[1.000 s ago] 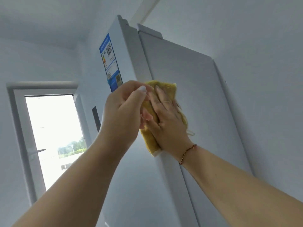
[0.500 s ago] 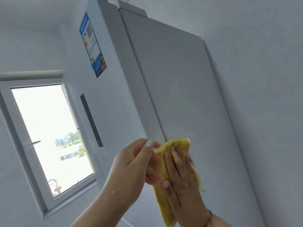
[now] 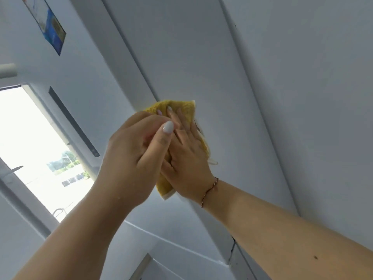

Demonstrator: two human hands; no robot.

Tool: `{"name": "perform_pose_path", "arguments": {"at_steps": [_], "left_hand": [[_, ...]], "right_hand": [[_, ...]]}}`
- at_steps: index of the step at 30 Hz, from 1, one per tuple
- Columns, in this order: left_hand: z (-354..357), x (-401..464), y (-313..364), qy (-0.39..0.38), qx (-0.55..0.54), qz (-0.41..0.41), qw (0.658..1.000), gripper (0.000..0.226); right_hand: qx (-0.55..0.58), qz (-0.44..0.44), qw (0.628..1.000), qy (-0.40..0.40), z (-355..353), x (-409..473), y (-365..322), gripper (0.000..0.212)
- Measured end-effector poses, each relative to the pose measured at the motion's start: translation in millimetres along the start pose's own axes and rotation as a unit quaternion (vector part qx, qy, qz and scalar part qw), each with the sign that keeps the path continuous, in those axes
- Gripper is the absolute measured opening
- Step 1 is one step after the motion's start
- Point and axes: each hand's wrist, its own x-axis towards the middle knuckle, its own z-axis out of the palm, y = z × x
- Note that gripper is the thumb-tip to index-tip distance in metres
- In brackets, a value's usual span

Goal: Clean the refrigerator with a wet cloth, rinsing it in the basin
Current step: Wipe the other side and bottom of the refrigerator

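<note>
The white refrigerator (image 3: pixel 191 57) fills the view, its front door on the left and its side panel on the right. A yellow cloth (image 3: pixel 182 109) is wrapped over the corner edge between them, level with the dark handle strip (image 3: pixel 74 122). My right hand (image 3: pixel 187 158) lies flat on the cloth with straight fingers, pressing it against the side panel. My left hand (image 3: pixel 133 158) is curled over the cloth's left part on the door side, thumb up, gripping it. Most of the cloth is hidden under the two hands. No basin is in view.
A blue label (image 3: pixel 52 31) is stuck high on the door. A bright window (image 3: pixel 30 142) with a handle is at the left. A white wall (image 3: pixel 312 98) runs close along the refrigerator's right side. The seam above the lower door (image 3: pixel 171 243) shows below my hands.
Both hands slid the cloth down the refrigerator's corner, from beside the label to the level of the dark strip. The view has closed in and now shows the lower door seam.
</note>
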Motion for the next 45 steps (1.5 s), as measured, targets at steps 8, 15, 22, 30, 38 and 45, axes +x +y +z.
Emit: {"name": "perform_pose_path", "arguments": {"at_steps": [8,15,22,30,38,45], "left_hand": [[39.9,-47.5,-10.4,-0.078,-0.158,-0.071,0.982,0.028],[95.2,-96.7,-15.3,-0.188,-0.239,-0.123,0.945,0.029],[141.1,-136.7,-20.9,-0.242,-0.279,-0.145,0.918,0.026],[171.5,-171.1,-25.2,-0.267,-0.304,-0.161,0.900,0.027],[185.6,-201.0,-38.2,-0.269,-0.331,-0.221,0.877,0.027],[202.4,-224.0,-36.9,-0.303,-0.218,-0.130,0.919,0.027]], "right_hand": [[-0.009,0.044,0.999,-0.001,14.4,-128.2,31.4,0.065],[0.011,0.164,0.986,-0.016,24.9,-237.7,48.5,0.064],[0.051,0.323,0.944,-0.039,37.4,-313.4,58.8,0.062],[0.093,0.434,0.896,-0.017,49.3,-396.2,70.9,0.055],[0.214,0.652,0.727,-0.011,51.3,-477.3,85.4,0.074],[0.252,0.727,0.639,-0.023,51.3,-470.4,100.7,0.078]]}}
